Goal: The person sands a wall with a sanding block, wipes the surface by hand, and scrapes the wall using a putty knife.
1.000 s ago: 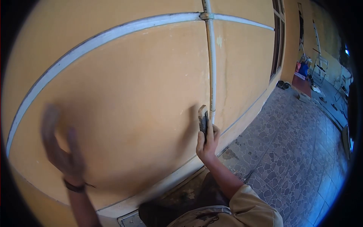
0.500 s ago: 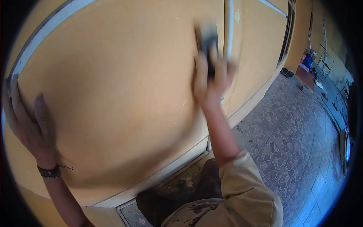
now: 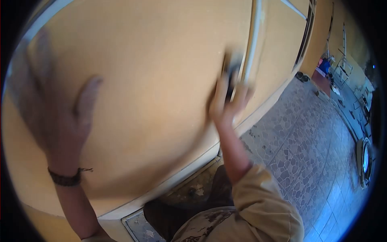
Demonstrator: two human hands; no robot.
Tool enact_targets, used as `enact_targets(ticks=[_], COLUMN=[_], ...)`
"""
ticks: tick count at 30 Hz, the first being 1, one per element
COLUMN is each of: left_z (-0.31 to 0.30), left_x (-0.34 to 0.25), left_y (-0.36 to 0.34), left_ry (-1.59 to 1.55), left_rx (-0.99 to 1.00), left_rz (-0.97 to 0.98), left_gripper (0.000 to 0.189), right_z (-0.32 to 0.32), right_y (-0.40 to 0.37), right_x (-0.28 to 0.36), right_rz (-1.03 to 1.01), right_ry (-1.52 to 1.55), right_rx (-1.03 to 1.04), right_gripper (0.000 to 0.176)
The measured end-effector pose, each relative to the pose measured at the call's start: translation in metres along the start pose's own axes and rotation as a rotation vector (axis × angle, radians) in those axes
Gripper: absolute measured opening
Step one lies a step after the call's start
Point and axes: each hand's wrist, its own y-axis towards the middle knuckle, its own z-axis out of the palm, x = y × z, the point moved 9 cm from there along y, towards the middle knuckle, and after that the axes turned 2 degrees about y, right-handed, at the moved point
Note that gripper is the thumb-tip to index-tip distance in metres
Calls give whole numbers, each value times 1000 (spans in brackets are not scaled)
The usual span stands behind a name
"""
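Note:
My right hand (image 3: 229, 101) is closed around a black-handled tool with a pale, blurred head (image 3: 233, 66). Motion blur hides what kind of tool it is. Its head lies against the yellow-orange wall (image 3: 153, 80), just left of a vertical white pipe (image 3: 253, 40). On the left side of the view, my left hand (image 3: 60, 105) is open, blurred, with thumb and fingers apart in front of the wall. A dark braided bracelet (image 3: 66, 177) circles that wrist.
A white band (image 3: 44, 18) crosses the wall at upper left. Stone-patterned floor tiles (image 3: 282, 149) spread to the right. Shoes (image 3: 302, 76) sit by the wall's far end. A round, shiny-faced object (image 3: 365, 161) stands at the right edge, with a metal frame (image 3: 344, 68) farther back.
My right hand and the tool have moved down and slightly right in view. My left hand has come off the left edge, moving right and appearing larger. The camera view has shifted slightly.

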Motion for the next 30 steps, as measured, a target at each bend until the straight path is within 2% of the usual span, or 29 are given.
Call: enact_targets(ticks=[1, 2, 4, 5, 7, 8, 9, 10, 11, 14, 15, 17, 18, 20, 21, 22, 23, 24, 26, 27, 28, 29, 30], left_z=[2, 4, 12, 13, 18, 18, 18, 20, 22, 23, 22, 22, 21, 19, 19, 18, 19, 19, 21, 21, 21, 20, 20], left_x=[-5, -10, -23, -27, -34, -36, -37, -38, -39, -41, -41, -44, -46, -46, -47, -49, -50, -51, -50, -48, -47, -47, -47], left_y=[3, 7, 17, 20, 25, 26, 27, 28, 27, 27, 25, 24, 24, 24, 25, 26, 27, 28, 30, 31, 30, 28, 27], left_ry=[29, 58, 55, 45, 16, 12, 4, -7, -20, -52, -48, -51, -56, -64, -66, -66, -70, -76, -98, -106, -110, -108, -109], left_rx=[7, 13, 25, 16, 10, 4, -1, -3, 2, -3, -6, -7, -12, -19, -18, -16, -15, -19, -9, -7, -5, -8, -9], left_rz=[19, 37, 68, 69, 70, 67, 65, 63, 61, 53, 50, 49, 46, 42, 42, 47, 49, 50, 44, 44, 44, 49, 48], left_gripper=[79, 80, 80, 79, 78, 77, 76, 76, 75, 73, 72, 71, 70, 69, 68, 67, 67, 66, 65, 64, 64, 63, 62], right_z=[-15, -31, -42, -35, -3, 15, 27, 40, 45, 13, -6, -43, -51, -29, -13, 2, 22, 36, 45, 33, 20, 4, -12], right_y=[-54, -114, -130, -111, -3, 50, 102, 141, 150, 44, -13, -142, -176, -119, -56, -8, 53, 106, 138, 112, 63, -5, -72], right_x=[-9, -23, -17, -23, -2, 0, 14, 32, 29, -6, -22, -57, -65, -55, -27, -23, -8, 11, 29, 20, 2, -32, -52], right_rz=[-24, 79, 44, -9, -92, -59, -178, -252, -336, -56, -83, -13, 86, -23, -171, -250, -196, -305, -406, -324, -149, 6, 34], right_ry=[23, 17, 66, 57, 18, 6, 79, 96, 73, -33, -30, -129, -95, 247, -13, -31, -81, -28, 135, -8, 17, -94, -10], right_rx=[61, 82, 174, 169, 96, 85, -8, 58, 9, 105, 77, 244, 375, 430, 381, 184, 201, 54, -49, -73, 14, 103, 204], right_gripper=[18, 17, 25, 24, 25, 21, 22, 28, 27, 23, 23, 31, 30, 29, 28, 22, 25, 33, 37, 37, 34, 25, 28])
